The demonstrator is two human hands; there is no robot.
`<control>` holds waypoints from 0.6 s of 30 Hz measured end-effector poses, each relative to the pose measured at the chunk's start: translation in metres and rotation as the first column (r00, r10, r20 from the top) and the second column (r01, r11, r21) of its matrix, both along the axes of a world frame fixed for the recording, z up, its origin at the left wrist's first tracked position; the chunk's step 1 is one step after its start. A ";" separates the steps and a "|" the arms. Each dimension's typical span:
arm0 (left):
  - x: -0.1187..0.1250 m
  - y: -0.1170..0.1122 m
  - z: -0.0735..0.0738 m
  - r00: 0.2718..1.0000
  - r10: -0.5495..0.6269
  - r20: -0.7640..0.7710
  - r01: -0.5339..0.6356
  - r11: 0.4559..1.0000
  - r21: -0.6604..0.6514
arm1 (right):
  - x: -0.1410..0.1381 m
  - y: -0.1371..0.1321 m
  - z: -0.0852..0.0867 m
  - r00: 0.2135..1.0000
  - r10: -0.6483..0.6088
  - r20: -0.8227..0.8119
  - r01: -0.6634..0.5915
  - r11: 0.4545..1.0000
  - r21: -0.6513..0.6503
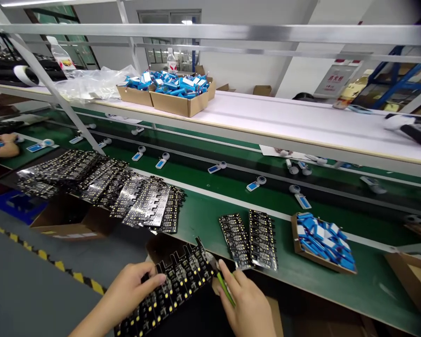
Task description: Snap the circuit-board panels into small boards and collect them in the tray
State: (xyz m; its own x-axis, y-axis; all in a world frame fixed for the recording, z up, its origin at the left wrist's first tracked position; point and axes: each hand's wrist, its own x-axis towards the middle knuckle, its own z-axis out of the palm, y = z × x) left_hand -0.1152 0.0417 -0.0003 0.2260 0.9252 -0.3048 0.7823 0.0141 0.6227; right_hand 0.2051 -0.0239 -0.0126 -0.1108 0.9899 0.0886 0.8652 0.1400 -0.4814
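Observation:
My left hand (135,290) grips a black circuit board panel (177,283) dotted with yellow-white squares, its thumb on the upper face. The panel is tilted in front of the bench edge. My right hand (245,304) is closed round green-handled cutters (226,289), whose metal jaws touch the panel's right end. Just beyond, two board strips (263,239) lie side by side on the green bench. Stacked panels (149,199) spread over the bench on the left. Below the held panel, an open box is partly hidden.
A carton of blue battery packs (323,241) stands right on the bench. White devices with blue parts (215,167) lie along the green belt. The shelf (266,112) above bears more boxes of blue packs (178,100). Another person's arm (7,146) shows at far left.

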 end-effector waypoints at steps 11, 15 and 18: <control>-0.017 -0.006 0.001 0.998 0.063 -0.009 -0.063 0.997 -0.037 | -0.001 0.000 0.000 0.992 0.100 -0.075 -0.112 0.978 -0.174; -0.030 -0.006 -0.001 0.994 0.107 -0.034 -0.108 0.994 -0.034 | -0.006 0.005 -0.009 0.990 0.138 -0.021 -0.140 0.977 -0.161; -0.043 -0.005 0.001 0.978 0.147 -0.147 -0.148 0.989 0.000 | -0.016 0.012 -0.027 0.968 0.092 0.234 -0.069 0.992 -0.101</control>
State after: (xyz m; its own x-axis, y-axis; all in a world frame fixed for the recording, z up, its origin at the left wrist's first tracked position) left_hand -0.1581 0.0364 0.0002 0.0394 0.9414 -0.3349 0.8539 0.1423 0.5005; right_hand 0.1890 -0.0117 -0.0399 -0.1974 0.9795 -0.0399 0.9441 0.1790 -0.2767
